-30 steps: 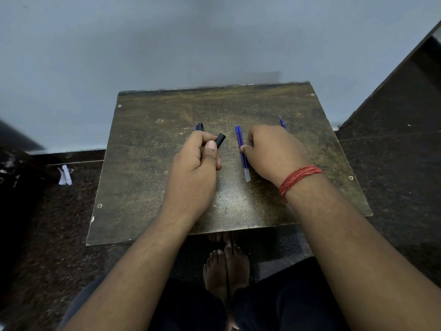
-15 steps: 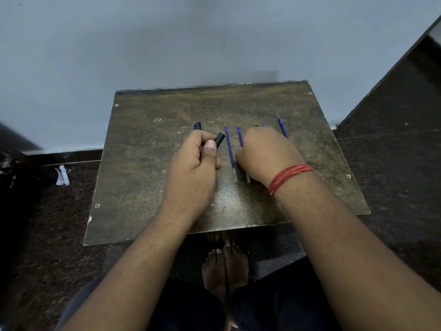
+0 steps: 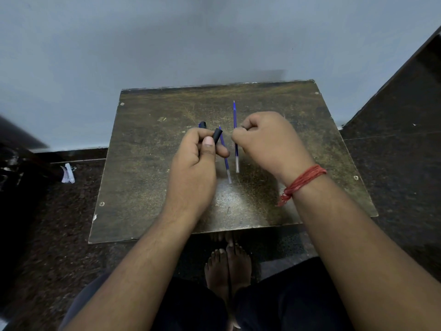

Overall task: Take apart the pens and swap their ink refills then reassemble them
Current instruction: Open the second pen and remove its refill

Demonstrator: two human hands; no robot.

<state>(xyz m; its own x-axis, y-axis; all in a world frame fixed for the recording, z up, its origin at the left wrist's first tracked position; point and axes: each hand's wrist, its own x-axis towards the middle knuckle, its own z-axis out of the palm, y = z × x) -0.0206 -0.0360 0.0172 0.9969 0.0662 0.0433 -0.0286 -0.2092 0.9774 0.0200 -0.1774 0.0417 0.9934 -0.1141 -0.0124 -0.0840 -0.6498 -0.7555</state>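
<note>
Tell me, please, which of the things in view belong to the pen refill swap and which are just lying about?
Part of the job:
- black pen barrels, held in the left hand
- blue refill, pinched by the right hand
- second blue refill, lying on the board

Just lying about:
- crumpled white paper on the floor
- red wrist thread

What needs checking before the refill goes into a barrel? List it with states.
1. Right hand pinches a refill: ok.
2. Left hand grips the black barrels: ok.
3. Second refill lies on the table, apart from the held one: ok.
4. Barrel's open end faces the refill: cannot tell.
5. Held refill belongs to the other pen: cannot tell.
</note>
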